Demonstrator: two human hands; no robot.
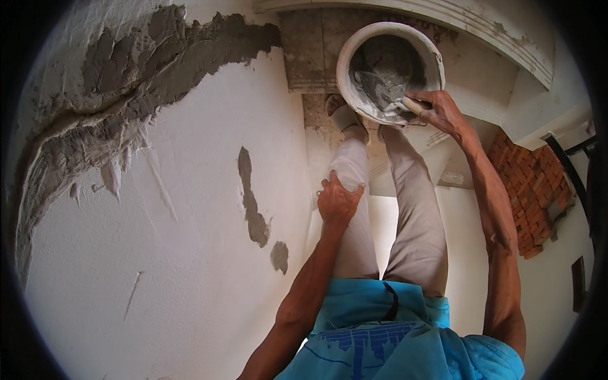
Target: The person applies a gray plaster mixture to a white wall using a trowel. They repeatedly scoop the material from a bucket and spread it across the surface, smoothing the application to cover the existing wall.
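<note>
My right hand is closed round the pale handle of a trowel at the near right rim of a white bucket. The trowel's blade reaches down into the bucket, smeared with mortar, and its far end is hard to make out. Wet grey mortar lies inside the bucket. My left hand rests on the thigh or knee of my left trouser leg, fingers spread and holding nothing.
The white wall on the left carries a broad band of rough grey mortar and smaller grey patches. Stair steps lie around the bucket. Exposed brickwork and a dark railing are at the right.
</note>
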